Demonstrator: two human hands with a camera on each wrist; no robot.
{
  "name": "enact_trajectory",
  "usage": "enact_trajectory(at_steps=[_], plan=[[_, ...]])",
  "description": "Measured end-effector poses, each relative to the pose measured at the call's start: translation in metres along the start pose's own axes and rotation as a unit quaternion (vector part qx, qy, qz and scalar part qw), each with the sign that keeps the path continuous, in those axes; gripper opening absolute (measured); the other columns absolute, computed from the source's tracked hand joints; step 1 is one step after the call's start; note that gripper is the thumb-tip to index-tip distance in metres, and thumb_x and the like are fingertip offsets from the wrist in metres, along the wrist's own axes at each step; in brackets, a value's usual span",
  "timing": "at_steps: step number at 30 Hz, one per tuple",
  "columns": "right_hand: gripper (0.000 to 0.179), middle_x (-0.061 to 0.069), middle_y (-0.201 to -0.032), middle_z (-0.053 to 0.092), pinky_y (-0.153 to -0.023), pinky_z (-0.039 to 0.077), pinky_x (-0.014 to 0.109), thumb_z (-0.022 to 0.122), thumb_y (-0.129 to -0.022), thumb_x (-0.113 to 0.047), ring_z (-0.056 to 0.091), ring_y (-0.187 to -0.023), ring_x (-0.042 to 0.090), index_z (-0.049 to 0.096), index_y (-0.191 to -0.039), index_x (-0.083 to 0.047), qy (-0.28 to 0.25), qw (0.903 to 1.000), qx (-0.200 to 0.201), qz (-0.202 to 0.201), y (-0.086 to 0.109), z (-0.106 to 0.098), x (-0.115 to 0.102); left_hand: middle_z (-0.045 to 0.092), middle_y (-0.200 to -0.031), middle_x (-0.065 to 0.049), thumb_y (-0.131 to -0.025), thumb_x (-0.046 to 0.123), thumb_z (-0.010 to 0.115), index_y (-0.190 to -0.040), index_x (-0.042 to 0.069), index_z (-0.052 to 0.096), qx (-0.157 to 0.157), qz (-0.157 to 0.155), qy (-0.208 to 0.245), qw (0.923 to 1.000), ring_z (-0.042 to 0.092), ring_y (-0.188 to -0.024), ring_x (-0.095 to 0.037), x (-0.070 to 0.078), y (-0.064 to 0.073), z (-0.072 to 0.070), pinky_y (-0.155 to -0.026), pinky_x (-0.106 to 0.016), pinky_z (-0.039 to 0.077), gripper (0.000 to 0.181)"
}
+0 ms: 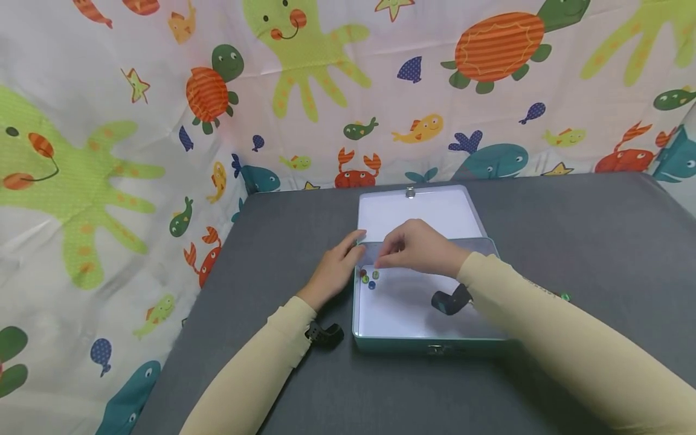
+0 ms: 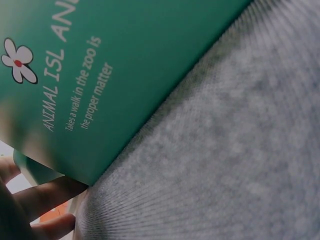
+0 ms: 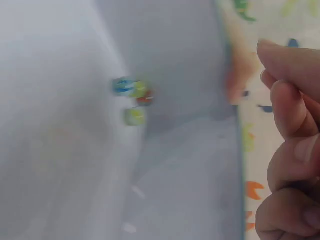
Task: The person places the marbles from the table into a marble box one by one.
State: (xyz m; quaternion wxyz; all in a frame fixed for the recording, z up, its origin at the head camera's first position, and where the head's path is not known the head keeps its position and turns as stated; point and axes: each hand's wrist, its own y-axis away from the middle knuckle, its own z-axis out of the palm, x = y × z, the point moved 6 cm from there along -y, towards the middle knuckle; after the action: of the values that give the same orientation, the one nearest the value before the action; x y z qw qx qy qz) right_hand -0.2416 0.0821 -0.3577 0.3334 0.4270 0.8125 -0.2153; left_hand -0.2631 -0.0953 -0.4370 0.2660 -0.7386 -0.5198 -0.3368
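A metal box (image 1: 399, 344), green outside and white inside, lies with its lid (image 1: 418, 211) folded back. My left hand (image 1: 336, 269) touches its left rim near the hinge, fingers reaching along the back corner. In the left wrist view, the fingers (image 2: 47, 197) lie against the green printed side (image 2: 125, 65). Over the box's left part hovers my right hand (image 1: 421, 248), fingers curled, nothing visible between the fingertips. Just below it, several small glass marbles sit together inside by the left wall: a blue marble (image 1: 372, 284), a reddish marble (image 1: 363, 273) and yellow-green ones (image 3: 134, 116).
On the grey table (image 1: 293, 229), a green marble (image 1: 565, 296) lies right of the box, partly behind the right sleeve (image 1: 522, 302). A curtain (image 1: 326, 139) printed with sea animals hangs behind and to the left. Both wrists wear black cameras.
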Motion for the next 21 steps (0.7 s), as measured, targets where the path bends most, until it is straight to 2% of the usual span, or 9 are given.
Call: enact_trajectory(at_steps=[3,4,15,21], plan=[[0.005,-0.004,-0.082,0.077,-0.072,0.054,0.035,0.088,-0.088,-0.021,0.064,-0.079,0.019,0.084,-0.088,-0.018,-0.021,0.9996,0.018,0.01,0.003,-0.012,-0.002,0.057,-0.152,-0.005,-0.109,0.052,0.041,-0.16,0.037,0.044,-0.001,0.0,0.002,1.0,0.058,-0.115,-0.027,-0.001,0.0,0.001,-0.102,-0.055,0.047,0.052],[0.005,-0.004,-0.084,0.078,-0.072,0.054,0.036,0.088,-0.088,-0.021,0.064,-0.08,0.02,0.084,-0.089,-0.017,-0.026,0.9993,0.023,0.015,0.005,-0.016,-0.001,0.055,-0.154,-0.005,-0.109,0.052,0.041,-0.16,0.037,0.044,-0.001,-0.001,0.003,1.0,0.058,-0.116,-0.027,-0.001,0.0,0.001,-0.104,-0.056,0.047,0.053],[0.013,-0.001,-0.096,0.08,-0.077,0.057,0.035,0.088,-0.088,-0.022,0.068,-0.089,0.022,0.086,-0.099,-0.014,-0.044,0.9963,0.054,0.051,0.019,-0.036,0.007,0.055,-0.156,-0.005,-0.109,0.051,0.042,-0.158,0.035,0.047,0.012,0.003,0.003,0.9999,0.059,-0.131,-0.026,-0.004,0.0,-0.003,-0.112,-0.057,0.044,0.052],[0.019,0.001,-0.099,0.08,-0.075,0.055,0.033,0.087,-0.089,-0.026,0.065,-0.089,0.023,0.085,-0.102,-0.013,-0.034,0.9948,0.062,0.074,0.037,-0.047,0.013,0.052,-0.159,-0.005,-0.109,0.052,0.043,-0.159,0.037,0.046,0.008,0.009,0.005,0.9999,0.057,-0.136,-0.026,-0.003,-0.002,-0.002,-0.114,-0.057,0.042,0.052]])
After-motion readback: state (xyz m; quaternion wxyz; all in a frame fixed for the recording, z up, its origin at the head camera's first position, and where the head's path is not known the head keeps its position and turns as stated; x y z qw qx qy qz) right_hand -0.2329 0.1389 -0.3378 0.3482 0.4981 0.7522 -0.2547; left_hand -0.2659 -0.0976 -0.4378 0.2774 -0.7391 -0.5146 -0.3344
